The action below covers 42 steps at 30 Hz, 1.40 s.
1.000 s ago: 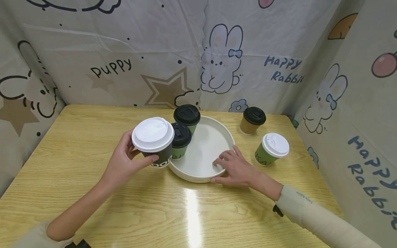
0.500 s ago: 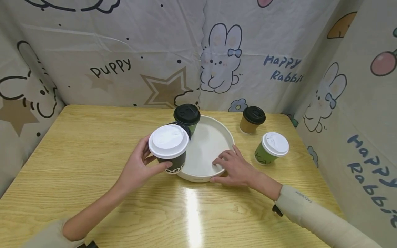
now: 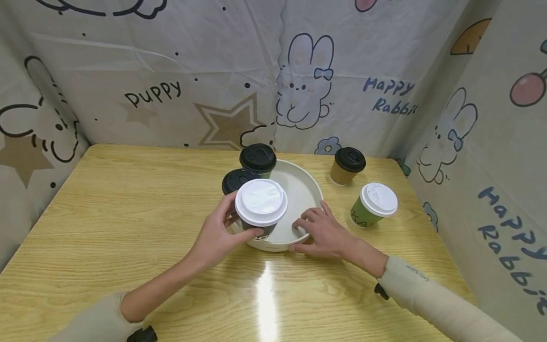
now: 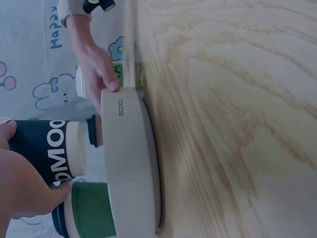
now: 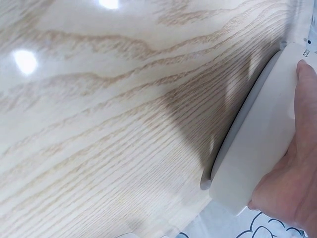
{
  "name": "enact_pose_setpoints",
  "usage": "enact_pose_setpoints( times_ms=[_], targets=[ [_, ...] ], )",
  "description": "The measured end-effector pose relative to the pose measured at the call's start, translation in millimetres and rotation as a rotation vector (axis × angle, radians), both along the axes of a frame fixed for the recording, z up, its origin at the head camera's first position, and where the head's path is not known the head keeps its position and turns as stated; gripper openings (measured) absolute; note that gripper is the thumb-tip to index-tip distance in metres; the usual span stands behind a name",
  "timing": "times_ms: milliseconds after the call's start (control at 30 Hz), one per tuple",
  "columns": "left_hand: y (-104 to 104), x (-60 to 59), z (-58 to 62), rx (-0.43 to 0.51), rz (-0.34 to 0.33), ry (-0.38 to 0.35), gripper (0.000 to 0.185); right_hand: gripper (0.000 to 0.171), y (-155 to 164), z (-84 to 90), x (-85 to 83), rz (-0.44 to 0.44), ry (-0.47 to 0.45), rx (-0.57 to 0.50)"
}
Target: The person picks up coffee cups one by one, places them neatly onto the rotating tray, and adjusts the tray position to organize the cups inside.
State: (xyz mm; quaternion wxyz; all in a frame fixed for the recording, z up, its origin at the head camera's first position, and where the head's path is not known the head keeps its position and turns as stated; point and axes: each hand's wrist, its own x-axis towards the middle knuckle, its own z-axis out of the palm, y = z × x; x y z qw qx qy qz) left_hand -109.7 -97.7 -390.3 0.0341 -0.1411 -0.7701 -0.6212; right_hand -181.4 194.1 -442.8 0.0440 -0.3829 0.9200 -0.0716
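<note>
My left hand (image 3: 215, 232) grips a dark paper coffee cup with a white lid (image 3: 261, 199), thumb on the near side. The cup is upright over the front of a round white tray (image 3: 295, 185); in the left wrist view, a gap shows between the dark cup's base (image 4: 74, 148) and the tray wall (image 4: 131, 163). My right hand (image 3: 320, 232) holds the tray's right front rim, thumb outside and fingers over the inside. Two black-lidded cups stand at the tray's left side: one at the back (image 3: 258, 159), another nearer (image 3: 239, 179), partly hidden by the held cup.
Right of the tray, a brown cup with a black lid (image 3: 348, 166) stands at the back of the wooden table (image 3: 128, 204). Nearer stands a green cup with a white lid (image 3: 374, 205). Printed cloth (image 3: 171, 57) walls the back and sides.
My left hand has carried the white-lidded cup rightward and a little nearer, from the tray's left edge to over its front part. My right hand stays on the rim.
</note>
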Motion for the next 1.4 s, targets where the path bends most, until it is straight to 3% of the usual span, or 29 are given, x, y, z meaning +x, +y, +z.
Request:
enact_pose_setpoints(
  times_ms=[900, 1400],
  targets=[
    [28.7, -3.5, -21.5, 0.095, -0.006, -0.005, 0.089, 0.060, -2.3, 1.5, 2.2, -0.002, 0.021, -0.011],
    [36.2, -7.0, -30.5, 0.091, -0.011, 0.027, 0.088, 0.068, -2.7, 1.7, 3.0, -0.002, 0.023, -0.018]
  ],
)
